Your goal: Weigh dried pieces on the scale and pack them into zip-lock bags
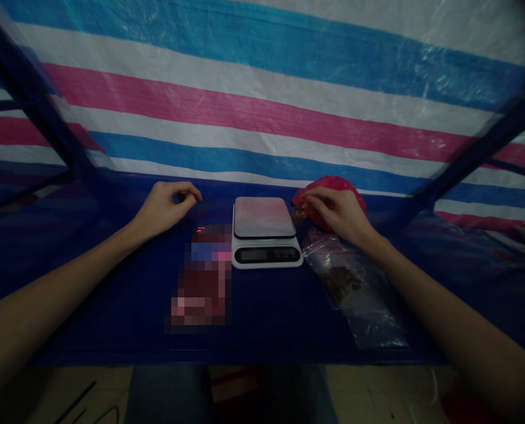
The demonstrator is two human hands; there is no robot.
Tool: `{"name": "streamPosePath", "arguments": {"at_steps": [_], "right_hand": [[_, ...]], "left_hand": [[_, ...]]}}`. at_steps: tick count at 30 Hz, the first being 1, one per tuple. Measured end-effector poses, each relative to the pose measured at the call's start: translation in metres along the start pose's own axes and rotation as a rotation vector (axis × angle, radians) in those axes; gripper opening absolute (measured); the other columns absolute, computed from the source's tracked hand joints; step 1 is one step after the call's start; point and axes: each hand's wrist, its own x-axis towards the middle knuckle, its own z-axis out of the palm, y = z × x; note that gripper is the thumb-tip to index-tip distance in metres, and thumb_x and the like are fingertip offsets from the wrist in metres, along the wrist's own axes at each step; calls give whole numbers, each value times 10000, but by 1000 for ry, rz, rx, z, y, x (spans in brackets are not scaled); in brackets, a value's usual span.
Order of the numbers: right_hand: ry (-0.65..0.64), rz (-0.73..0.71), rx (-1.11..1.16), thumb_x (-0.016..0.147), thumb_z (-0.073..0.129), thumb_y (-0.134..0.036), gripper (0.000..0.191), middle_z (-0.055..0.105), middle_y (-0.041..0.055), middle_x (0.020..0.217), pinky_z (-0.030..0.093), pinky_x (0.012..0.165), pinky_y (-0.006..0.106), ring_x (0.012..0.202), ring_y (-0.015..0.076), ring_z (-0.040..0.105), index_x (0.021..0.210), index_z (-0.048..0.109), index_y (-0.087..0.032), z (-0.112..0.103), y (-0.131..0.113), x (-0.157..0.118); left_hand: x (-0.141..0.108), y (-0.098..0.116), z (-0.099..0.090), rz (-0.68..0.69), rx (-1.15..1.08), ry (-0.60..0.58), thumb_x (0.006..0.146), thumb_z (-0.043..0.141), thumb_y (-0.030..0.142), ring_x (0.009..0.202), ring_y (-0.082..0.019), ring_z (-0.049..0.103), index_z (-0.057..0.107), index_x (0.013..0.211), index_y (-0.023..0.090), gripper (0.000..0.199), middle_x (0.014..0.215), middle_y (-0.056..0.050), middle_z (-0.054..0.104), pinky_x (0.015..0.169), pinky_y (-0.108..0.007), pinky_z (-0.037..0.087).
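Hands at rest on a dark blue table, one on each side of a white kitchen scale. Scale platform bare, display dark or unreadable in the dim light.

Left hand: just left of the scale, not touching it, fingers curled in, thumb tip close to the forefinger. Cannot tell whether anything small sits pinched between them.

Right hand: palm down on the front of a red plastic bag just right of the scale, fingers bent toward the bag's near edge. Touching the bag for certain; gripping it or something from it, cannot tell.

Clear zip bag flat on the table under and in front of the right wrist, with a small clump of brown pieces inside. Blurred-out reddish object in front of the left hand, beside the scale.

Striped blue, white and pink tarp behind.

Judged from this: picking at the red bag, nothing on the scale yet. Calls for a fine fingertip pinch at the bag's edge and a short carry left to the platform.
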Motion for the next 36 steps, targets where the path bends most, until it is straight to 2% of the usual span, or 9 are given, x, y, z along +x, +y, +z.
{"name": "streamPosePath", "arguments": {"at_steps": [6, 9, 11, 15, 18, 22, 26, 30, 36], "right_hand": [[-9, -25, -41, 1013, 523, -242, 271, 780, 68, 1130, 562, 931, 389, 1028, 247, 727, 1146, 755, -197, 3, 0, -2], [-21, -32, -59, 1002, 519, -222, 274, 773, 78, 1136, 561, 934, 400, 1038, 254, 720, 1147, 748, -192, 3, -2, -2], [-34, -37, -64, 996, 518, -221, 273, 766, 82, 1139, 563, 925, 408, 1039, 261, 716, 1148, 743, -197, 4, -4, -2], [-67, -30, -67, 991, 525, -248, 260, 760, 73, 1126, 562, 916, 433, 1017, 273, 712, 1133, 741, -219, 5, -4, -3], [-79, -5, -52, 990, 531, -268, 248, 758, 70, 1124, 554, 937, 457, 1021, 285, 708, 1117, 741, -231, 6, -3, -4], [-100, 7, -53, 1004, 531, -289, 241, 746, 83, 1150, 542, 951, 476, 1050, 306, 692, 1118, 740, -253, 7, -2, -4], [-103, -1, -49, 1026, 534, -362, 261, 723, 90, 1182, 533, 962, 469, 1086, 292, 670, 1160, 722, -240, 9, 0, -4], [-144, -18, -68, 983, 625, -418, 356, 696, 95, 1273, 521, 1028, 487, 1174, 307, 647, 1295, 672, -252, 13, 8, -5], [-173, -29, -77, 946, 683, -362, 386, 704, 77, 1282, 539, 1042, 508, 1172, 317, 664, 1322, 662, -276, 17, 12, -8]], "left_hand": [[1, -5, 3, 34, -55, -194, 918, 485, 347, 675, -167, 606, 737, 1010, 168, 323, 773, -29, 704, 651, -288, 440], [0, 0, 5, 63, -116, -336, 974, 491, 430, 796, -179, 637, 706, 1155, 172, 381, 936, -55, 720, 719, -300, 476], [-1, 5, 5, 107, -135, -426, 960, 558, 490, 893, -189, 638, 695, 1204, 200, 403, 1034, -62, 706, 776, -308, 486], [-5, 15, 5, 173, -152, -556, 870, 715, 499, 868, -180, 622, 714, 1177, 236, 404, 955, -28, 676, 762, -295, 479], [-5, 12, 6, 136, -194, -500, 950, 592, 382, 787, -159, 626, 733, 1075, 201, 261, 912, -31, 704, 709, -286, 471], [-4, 5, 7, 168, -143, -380, 950, 521, 269, 822, -162, 656, 739, 1010, 180, 243, 944, -43, 742, 744, -297, 477], [-4, 4, 5, 204, -89, -337, 942, 498, 237, 790, -154, 648, 741, 989, 183, 253, 903, -40, 732, 728, -297, 469], [-3, 2, 7, 181, -97, -324, 941, 487, 231, 744, -146, 640, 742, 959, 190, 259, 870, -35, 729, 691, -295, 460], [-3, 1, 9, 159, -83, -300, 929, 501, 235, 724, -145, 621, 750, 935, 199, 251, 841, -30, 713, 656, -297, 433]]}}
